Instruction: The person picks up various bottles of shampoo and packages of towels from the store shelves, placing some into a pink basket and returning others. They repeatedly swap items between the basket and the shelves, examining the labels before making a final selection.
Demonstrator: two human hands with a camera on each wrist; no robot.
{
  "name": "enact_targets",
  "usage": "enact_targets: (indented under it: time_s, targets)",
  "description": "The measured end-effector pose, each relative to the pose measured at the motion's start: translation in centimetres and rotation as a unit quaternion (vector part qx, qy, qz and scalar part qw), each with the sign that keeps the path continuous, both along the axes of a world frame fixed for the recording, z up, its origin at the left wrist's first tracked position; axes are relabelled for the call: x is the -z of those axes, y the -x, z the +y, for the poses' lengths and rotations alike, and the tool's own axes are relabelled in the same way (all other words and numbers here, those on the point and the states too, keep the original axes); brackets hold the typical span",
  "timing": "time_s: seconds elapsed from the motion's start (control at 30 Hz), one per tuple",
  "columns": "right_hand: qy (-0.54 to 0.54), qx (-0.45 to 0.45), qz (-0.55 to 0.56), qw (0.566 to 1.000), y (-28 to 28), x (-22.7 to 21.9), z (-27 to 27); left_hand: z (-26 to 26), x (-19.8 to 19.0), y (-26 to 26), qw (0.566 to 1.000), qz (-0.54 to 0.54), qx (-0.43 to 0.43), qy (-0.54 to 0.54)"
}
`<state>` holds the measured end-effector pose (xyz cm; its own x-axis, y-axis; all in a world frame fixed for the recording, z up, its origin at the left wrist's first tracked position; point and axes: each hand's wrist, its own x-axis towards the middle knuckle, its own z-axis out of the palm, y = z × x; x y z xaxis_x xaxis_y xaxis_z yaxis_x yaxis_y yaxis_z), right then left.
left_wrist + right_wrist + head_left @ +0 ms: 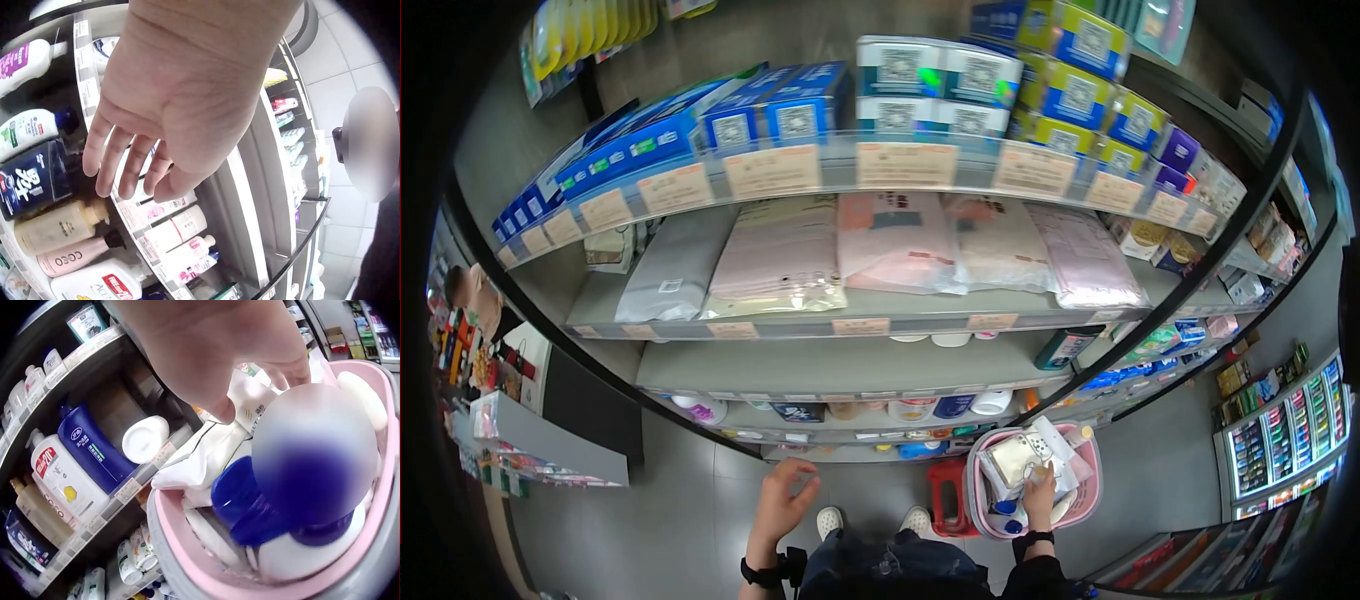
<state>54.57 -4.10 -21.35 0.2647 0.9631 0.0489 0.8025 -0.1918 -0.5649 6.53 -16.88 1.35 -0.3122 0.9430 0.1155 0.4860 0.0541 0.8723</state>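
My right hand (pixel 1040 494) reaches into the pink basket (pixel 1090 452), where its fingers pinch a white packet (pixel 251 403) on top of the pile. Beneath and beside it lie a soft white package (pixel 219 447) and bottles with blue caps (pixel 250 500). In the head view my left hand (pixel 783 497) hangs in the air left of the basket, touching nothing. Its fingers are loosely bent in the left wrist view, where the hand (pixel 181 100) is before the shelves of bottles.
Curved shelves hold blue boxes (pixel 805 105), flat bagged textiles (pixel 897 243) and, lower down, a dark green bottle (pixel 1067 348). A red object (pixel 946 497) stands on the floor against the basket's left side. A grey-topped counter (pixel 575 445) is at far left.
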Motion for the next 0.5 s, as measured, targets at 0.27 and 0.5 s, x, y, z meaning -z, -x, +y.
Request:
enact_targets:
  time_s: [0.27, 0.5]
  targets:
    - [0.037, 0.164, 0.037, 0.985, 4.6, 0.8, -4.5, -1.5, 0.6, 6.6, 0.998, -0.008, -0.055, -0.003]
    - [-0.057, 0.109, 0.054, 0.991, 10.2, -1.0, -6.7, 2.4, -2.3, 10.0, 0.993, 0.072, -0.040, -0.083]
